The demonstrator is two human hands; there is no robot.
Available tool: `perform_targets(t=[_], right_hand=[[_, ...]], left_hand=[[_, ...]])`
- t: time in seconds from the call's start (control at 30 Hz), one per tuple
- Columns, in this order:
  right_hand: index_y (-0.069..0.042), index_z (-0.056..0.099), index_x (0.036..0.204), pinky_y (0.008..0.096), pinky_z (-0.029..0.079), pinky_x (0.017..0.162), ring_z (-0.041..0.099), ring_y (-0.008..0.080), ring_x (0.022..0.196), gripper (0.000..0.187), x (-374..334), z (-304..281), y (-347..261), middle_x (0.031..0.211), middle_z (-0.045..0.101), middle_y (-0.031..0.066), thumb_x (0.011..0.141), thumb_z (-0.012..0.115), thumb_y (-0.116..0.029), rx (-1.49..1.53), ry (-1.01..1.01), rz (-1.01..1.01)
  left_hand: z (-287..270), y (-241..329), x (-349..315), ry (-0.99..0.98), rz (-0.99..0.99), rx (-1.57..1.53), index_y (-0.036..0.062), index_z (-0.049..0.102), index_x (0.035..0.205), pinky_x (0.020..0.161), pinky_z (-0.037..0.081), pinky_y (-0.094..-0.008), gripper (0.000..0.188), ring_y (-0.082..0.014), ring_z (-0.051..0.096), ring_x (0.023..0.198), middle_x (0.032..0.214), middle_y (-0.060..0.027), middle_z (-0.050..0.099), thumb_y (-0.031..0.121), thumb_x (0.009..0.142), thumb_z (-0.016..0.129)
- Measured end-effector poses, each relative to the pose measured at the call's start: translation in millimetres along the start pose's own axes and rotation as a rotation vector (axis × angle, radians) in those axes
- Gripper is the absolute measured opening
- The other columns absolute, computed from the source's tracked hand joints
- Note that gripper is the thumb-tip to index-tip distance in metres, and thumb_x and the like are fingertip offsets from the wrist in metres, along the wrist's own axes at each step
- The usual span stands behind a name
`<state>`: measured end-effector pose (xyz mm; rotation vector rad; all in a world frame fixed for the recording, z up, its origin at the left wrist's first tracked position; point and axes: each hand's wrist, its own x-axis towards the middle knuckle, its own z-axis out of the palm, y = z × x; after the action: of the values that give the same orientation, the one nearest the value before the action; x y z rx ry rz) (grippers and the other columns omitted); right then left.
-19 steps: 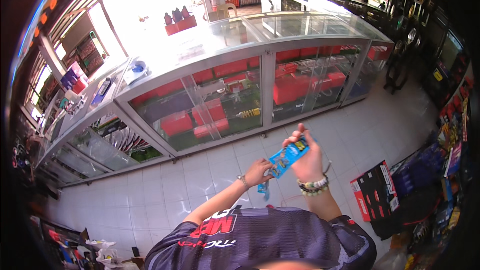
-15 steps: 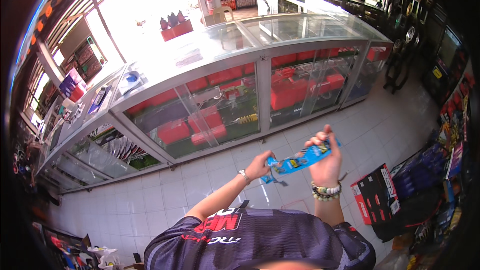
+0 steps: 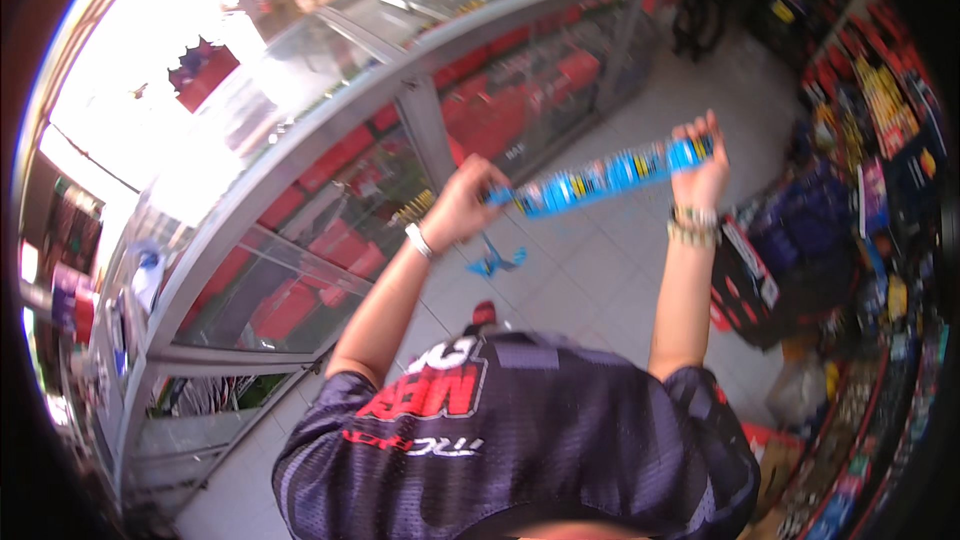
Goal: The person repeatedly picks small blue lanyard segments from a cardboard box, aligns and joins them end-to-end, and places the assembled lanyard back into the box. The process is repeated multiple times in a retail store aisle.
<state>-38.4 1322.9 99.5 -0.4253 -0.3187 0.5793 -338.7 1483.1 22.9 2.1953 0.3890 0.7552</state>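
A blue printed strap [image 3: 590, 183], looking like a wide lanyard, is stretched between my two hands above the tiled floor. My left hand [image 3: 465, 202] is closed around its near-left end. Below that hand a loose blue tail [image 3: 497, 262] dangles. At the other end, my right hand [image 3: 702, 162] grips the strap, thumb and fingers pointing up. The strap slopes upward to the right and is smeared by motion, so its print and exact make are unclear. A bracelet is on my left wrist, and beaded bracelets circle my right one.
A long glass display counter [image 3: 400, 90] with red boxes inside runs diagonally along the left and front. To the right, a black and red box [image 3: 745, 275] stands near shelves crowded with packaged goods [image 3: 850, 210]. White tiles [image 3: 600, 275] cover the floor below my hands.
My hands have moved apart and upward, pulling the strap out longer and straighter. The view has turned and moved, with the counter now closer on the left.
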Motion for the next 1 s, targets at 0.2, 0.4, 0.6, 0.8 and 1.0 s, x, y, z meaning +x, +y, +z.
perform_targets(t=[0.2, 0.4, 0.6, 0.8, 1.0], right_hand=[[0.001, 0.055, 0.11, 0.0368, 0.048, 0.076, 0.053, 0.0192, 0.076, 0.035, 57.7, 24.5, 34.1, 0.086, 0.055, 0.007, 0.103, 0.033, -0.026, -0.031, -0.172, -0.121], [-0.008, 0.054, 0.099, 0.0342, 0.045, 0.071, 0.048, 0.0158, 0.074, 0.009, 90.0, 38.2, 64.9, 0.08, 0.048, -0.0004, 0.094, 0.052, -0.014, -0.026, -0.281, 0.079], [-0.003, 0.051, 0.124, 0.027, 0.047, 0.074, 0.054, 0.0102, 0.077, 0.033, 103.3, 81.4, 161.2, 0.093, 0.059, 0.0026, 0.101, 0.041, -0.025, 0.048, -0.21, 0.245], [-0.002, 0.049, 0.128, 0.0234, 0.045, 0.066, 0.05, 0.0083, 0.069, 0.036, 72.0, 158.4, 199.2, 0.09, 0.058, 0.0018, 0.1, 0.045, -0.026, 0.136, -0.401, 0.443], [-0.002, 0.04, 0.136, 0.025, 0.04, 0.06, 0.048, 0.0082, 0.067, 0.048, 21.2, 200.8, 220.7, 0.086, 0.056, 0.0012, 0.1, 0.045, -0.033, 0.026, -0.562, 0.458]], left_hand=[[-69.3, -29.3, 64.1, -0.227, -0.182, -0.117, 0.0016, 0.065, 0.097, 0.068, 0.047, -0.0232, 0.016, -0.0067, 0.059, 0.078, 0.085, -0.0014, 0.066, 0.014, 0.087, 0.068], [-113.2, -44.8, 73.1, -0.25, -0.25, -0.098, 0.0012, 0.066, 0.098, 0.057, 0.047, -0.0258, 0.025, -0.007, 0.053, 0.061, 0.075, -0.0032, 0.06, 0.024, 0.093, 0.059], [-87.2, -126.2, 62.2, -0.712, -0.336, -0.164, -0.0001, 0.069, 0.091, 0.055, 0.046, -0.0293, 0.027, -0.0104, 0.057, 0.06, 0.072, -0.0045, 0.067, 0.024, 0.087, 0.059], [-30.8, -219.1, 31.1, -1.126, -0.657, -0.788, 0.0045, 0.067, 0.101, 0.059, 0.042, -0.0258, 0.035, -0.0114, 0.056, 0.066, 0.077, -0.0027, 0.064, 0.034, 0.09, 0.054], [-41.0, -161.0, 24.9, -0.37, -0.373, 0.207, 0.0086, 0.05, 0.13, 0.103, 0.031, -0.0393, 0.046, -0.0315, 0.037, 0.126, 0.128, -0.016, 0.045, 0.021, 0.086, 0.054]])
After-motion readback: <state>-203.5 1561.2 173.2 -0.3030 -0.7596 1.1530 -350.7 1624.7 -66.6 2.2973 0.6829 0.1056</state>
